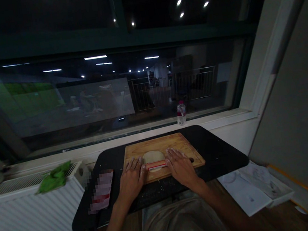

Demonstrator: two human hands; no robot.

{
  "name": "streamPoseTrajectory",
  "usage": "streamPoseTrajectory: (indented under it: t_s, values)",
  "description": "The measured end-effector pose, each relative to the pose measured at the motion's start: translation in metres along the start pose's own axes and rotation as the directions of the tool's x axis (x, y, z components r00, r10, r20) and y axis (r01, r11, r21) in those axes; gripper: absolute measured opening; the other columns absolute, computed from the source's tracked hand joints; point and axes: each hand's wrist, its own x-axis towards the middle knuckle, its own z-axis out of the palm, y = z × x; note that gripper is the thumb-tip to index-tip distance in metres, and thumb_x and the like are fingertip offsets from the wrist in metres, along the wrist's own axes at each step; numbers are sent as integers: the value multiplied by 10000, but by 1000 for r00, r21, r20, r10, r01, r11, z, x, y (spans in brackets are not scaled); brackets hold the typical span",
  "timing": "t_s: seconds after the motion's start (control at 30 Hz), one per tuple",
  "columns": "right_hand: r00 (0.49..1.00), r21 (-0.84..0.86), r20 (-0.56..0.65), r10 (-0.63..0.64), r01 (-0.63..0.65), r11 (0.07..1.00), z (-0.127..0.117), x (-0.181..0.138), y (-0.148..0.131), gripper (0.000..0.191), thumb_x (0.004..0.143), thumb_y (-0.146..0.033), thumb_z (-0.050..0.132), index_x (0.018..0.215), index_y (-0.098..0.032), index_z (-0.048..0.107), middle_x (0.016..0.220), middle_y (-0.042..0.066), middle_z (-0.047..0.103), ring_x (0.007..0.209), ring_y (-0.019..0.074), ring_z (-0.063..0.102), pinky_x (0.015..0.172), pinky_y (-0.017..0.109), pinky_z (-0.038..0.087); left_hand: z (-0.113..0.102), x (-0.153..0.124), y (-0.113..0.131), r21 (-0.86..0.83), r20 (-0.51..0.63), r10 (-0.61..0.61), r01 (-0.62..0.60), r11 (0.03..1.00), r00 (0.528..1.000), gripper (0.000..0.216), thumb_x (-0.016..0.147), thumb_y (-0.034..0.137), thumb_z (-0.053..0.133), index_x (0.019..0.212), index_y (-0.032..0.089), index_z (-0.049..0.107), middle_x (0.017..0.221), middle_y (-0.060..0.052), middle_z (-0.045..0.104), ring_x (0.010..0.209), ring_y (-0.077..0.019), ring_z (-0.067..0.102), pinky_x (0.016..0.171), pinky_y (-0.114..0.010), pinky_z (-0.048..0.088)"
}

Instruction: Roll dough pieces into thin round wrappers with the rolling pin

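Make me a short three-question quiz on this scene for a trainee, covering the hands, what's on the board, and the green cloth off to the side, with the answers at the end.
1. Multiple choice: what lies beneath the rolling pin on the wooden board? A, a knife; B, pale dough; C, a bottle.
2. True or false: the left hand and the right hand are at opposite ends of the rolling pin.
3. Short answer: what is the green cloth lying on?

Key: 1. B. 2. True. 3. The white radiator.

Dough [153,155] lies on board [171,141].
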Motion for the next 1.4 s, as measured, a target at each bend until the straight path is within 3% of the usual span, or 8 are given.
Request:
streamPoseTrajectory:
  t_s: [0.33,0.57,0.8,1.03,1.2,1.4]
  values:
    - [1000,15,-17,-7,7,1000,3,-10,1,518,1141,-308,385,1603,-166,571,1622,159,582,1552,306,491,1302,541,362,2,-10,0,-23,-10,-6,5,1000,1000,539,1138,445,347,1561,234,606,1597,-95,636,1532,-293,535,1333,-545,374]
    - [989,-25,129,-66,70,997,8,38,20,505,1145,-308,366,1506,-98,651,1556,178,644,1510,299,538,1298,497,358,11,7,-1,65,10,-65,64,996,998,555,1137,416,316,1529,182,630,1587,-130,638,1580,-335,470,1334,-563,355]
    - [981,-70,171,-96,110,992,11,75,22,389,1130,-282,435,1347,-219,752,1452,125,724,1435,296,593,1249,512,384,16,37,-21,110,95,-93,83,991,991,552,1124,333,278,1550,231,615,1610,-110,619,1579,-343,457,1283,-588,400]
    - [992,-78,122,16,-7,997,14,75,15,404,1126,-292,424,1317,-184,764,1392,155,751,1383,315,623,1234,492,386,22,63,-40,145,209,-55,25,989,976,541,1099,268,337,1608,265,520,1680,-121,532,1605,-352,377,1239,-602,408]
    - [989,-96,117,94,-83,992,11,71,7,401,1125,-298,427,1269,-162,775,1320,172,771,1310,314,656,1159,442,443,17,78,-40,174,274,-67,19,985,960,538,1088,313,389,1610,256,507,1700,-136,498,1593,-383,364,1179,-602,471]
    - [982,-110,105,158,-146,983,5,61,-3,439,1135,-313,398,1311,-139,761,1335,194,760,1316,355,643,1135,484,449,16,93,-39,164,294,-66,18,986,954,548,1089,308,356,1609,237,515,1656,-180,529,1582,-407,370,1164,-641,467]
